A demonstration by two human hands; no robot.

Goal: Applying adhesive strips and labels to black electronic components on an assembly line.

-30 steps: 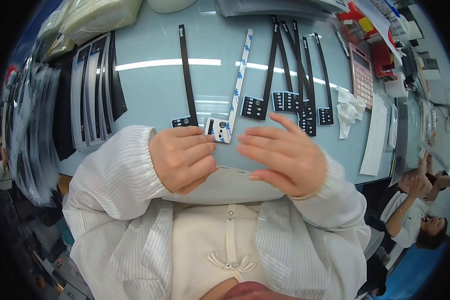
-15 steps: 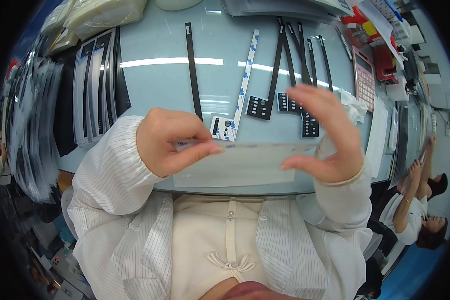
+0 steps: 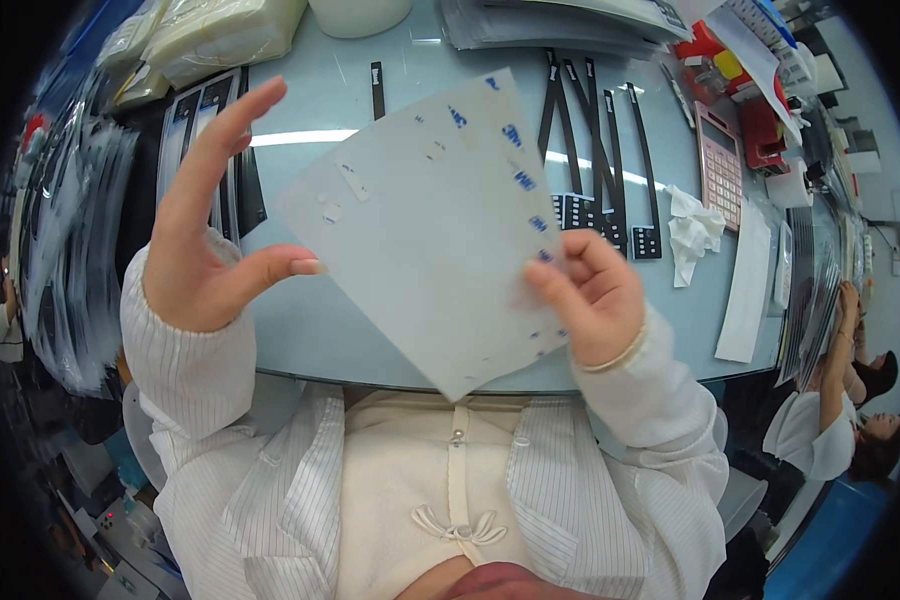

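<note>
A pale translucent sheet [image 3: 420, 240] with blue printed marks along its edges is held up over the table, tilted so one corner points toward me. My right hand [image 3: 602, 300] pinches its right edge between thumb and fingers. At the sheet's left side, my left hand [image 3: 205, 255] is open, fingers stretched upward; its thumb tip lies close to the sheet's edge, and I cannot tell if they touch. Beyond the right hand lie several black strips with keypad ends [image 3: 647, 242]. Another black strip [image 3: 377, 90] is partly hidden behind the sheet.
A pink calculator [image 3: 720, 165], crumpled tissue [image 3: 694, 235] and a white paper strip [image 3: 745, 300] lie at the right. Plastic-wrapped stacks [image 3: 225, 45] stand at the far left, clear sleeves [image 3: 80, 260] hang at the left, and a pile of sheets [image 3: 560, 30] sits at the back.
The sheet has turned from nearly edge-on and low to raised and facing me. My left hand has let go and moved left, opening; my right hand has closed on the sheet's edge.
</note>
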